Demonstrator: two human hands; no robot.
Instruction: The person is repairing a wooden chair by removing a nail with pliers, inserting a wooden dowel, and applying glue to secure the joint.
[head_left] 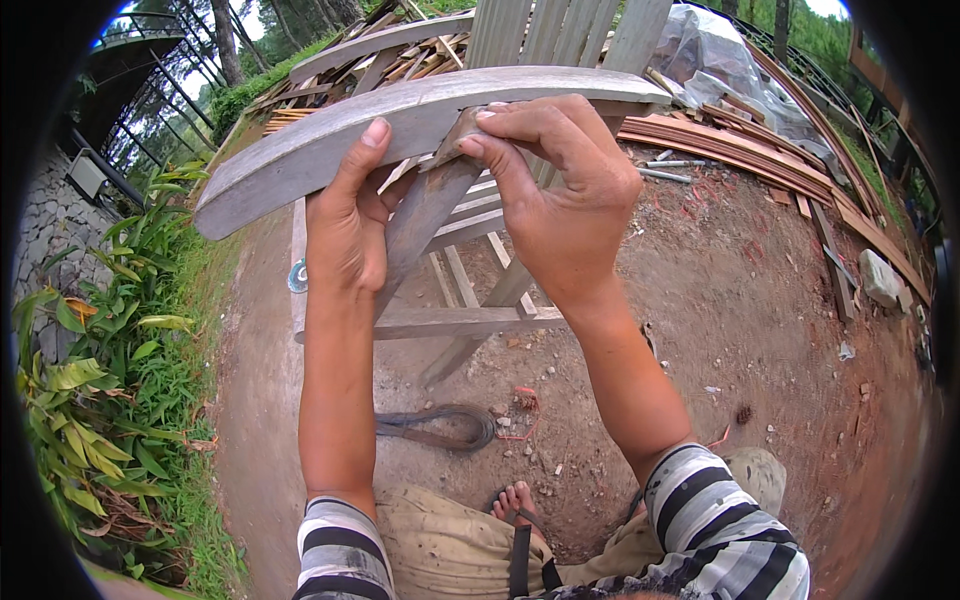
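Note:
A weathered grey wooden chair (330, 135) with a slatted back stands in front of me, its long curved armrest crossing the upper middle of the view. My right hand (565, 180) is closed, thumb and fingertips pinching a worn brown piece of sandpaper (458, 138). That piece bends against the top of the slanted front post (425, 215), just under the armrest. My left hand (350, 215) grips the chair beside this post, thumb raised against the armrest's side. Its fingers are partly hidden behind the post.
A dark looped strap (450, 428) lies on the dirt before my feet. Stacked planks (720, 150) and a plastic-covered pile (710, 55) are at the back right. Green plants (130, 390) border the left. A small round blue-edged disc (298, 275) shows beside my left forearm.

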